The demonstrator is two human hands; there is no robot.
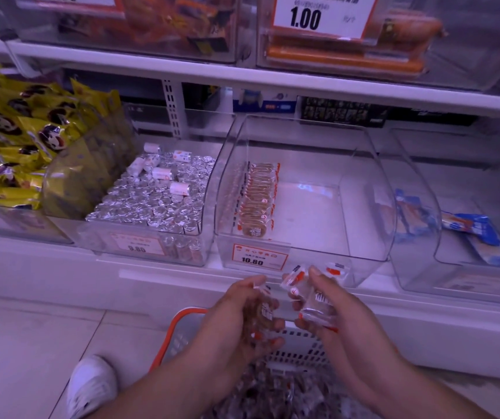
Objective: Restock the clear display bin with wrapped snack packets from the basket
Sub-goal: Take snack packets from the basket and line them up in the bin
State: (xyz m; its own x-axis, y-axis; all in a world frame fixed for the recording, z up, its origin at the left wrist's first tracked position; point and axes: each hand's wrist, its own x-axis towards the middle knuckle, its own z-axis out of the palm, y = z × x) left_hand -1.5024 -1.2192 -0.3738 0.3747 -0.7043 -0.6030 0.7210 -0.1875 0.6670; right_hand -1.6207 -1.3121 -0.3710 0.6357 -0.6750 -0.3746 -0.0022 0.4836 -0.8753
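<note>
The clear display bin (372, 182) stands on the lowest shelf, centre right, with a 10.80 price tag on its front. One upright row of wrapped snack packets (256, 201) stands along its left wall; the floor beside that row is bare. Below the bin, my left hand (236, 316) grips a small stack of clear-wrapped packets (265, 313). Facing it, my right hand (336, 309) grips another bunch of packets (312, 300) with orange-white ends. Both hands hover over the orange-rimmed white basket (300, 346) on the floor, which holds several more packets.
A bin of silver-foil rolls (158, 201) stands to the left, yellow panda bags (16, 137) further left. A bin with blue packets (472, 234) stands to the right. Shelf above carries more bins and a 1.00 sign. A white shoe (91, 385) rests on the floor tiles.
</note>
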